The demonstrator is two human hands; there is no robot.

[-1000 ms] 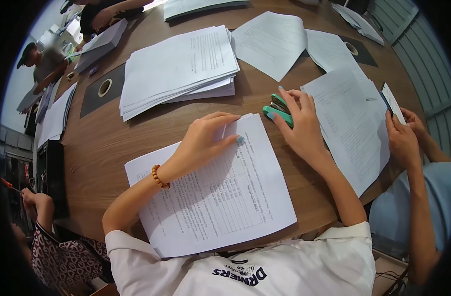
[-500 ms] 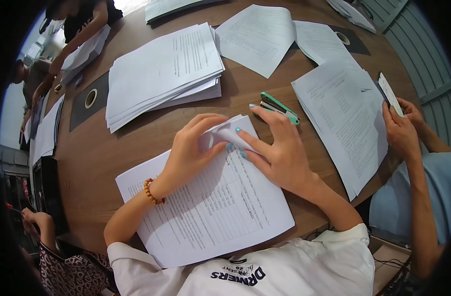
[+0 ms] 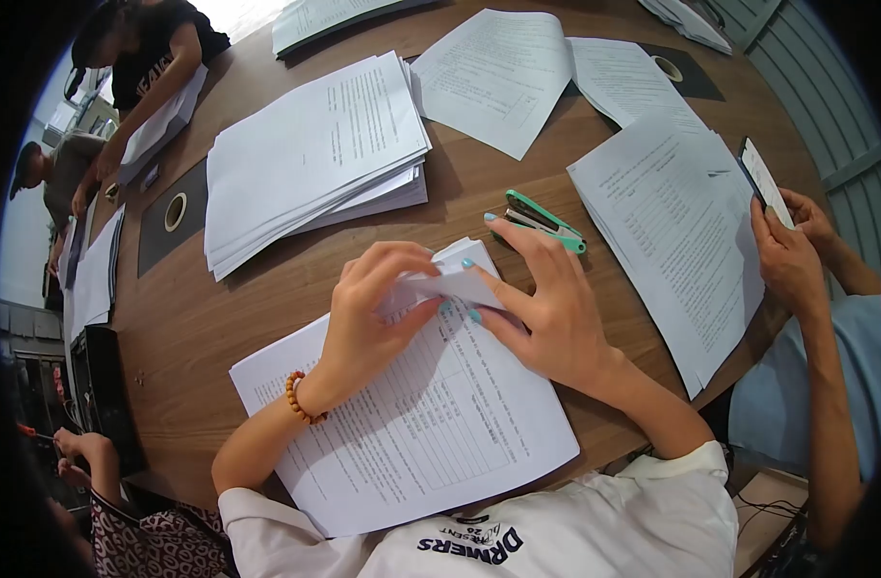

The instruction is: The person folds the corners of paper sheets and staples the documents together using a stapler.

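Observation:
A printed stack of paper (image 3: 412, 424) lies in front of me, its top corner curled up. My left hand (image 3: 383, 308) is bent around that raised corner, thumb tip pressing on the sheets. On the corner's other side my right hand (image 3: 551, 308) has thumb and one finger against the folded edge, while another finger stretches towards the stapler. The green stapler (image 3: 542, 223) lies on the table just beyond my right hand, apart from the paper. How many sheets are lifted cannot be made out.
A thick paper pile (image 3: 315, 154) stands farther back on the wooden table (image 3: 209, 328). Loose printed sheets (image 3: 672, 231) lie at the right, beside a person's hands holding a phone (image 3: 766, 183). A black cable cover (image 3: 174, 212) sits left. Other people handle papers at the far left.
The raised corner looks folded over a bit more, with both hands still at it. The view has shifted slightly; the stapler and piles stay in place.

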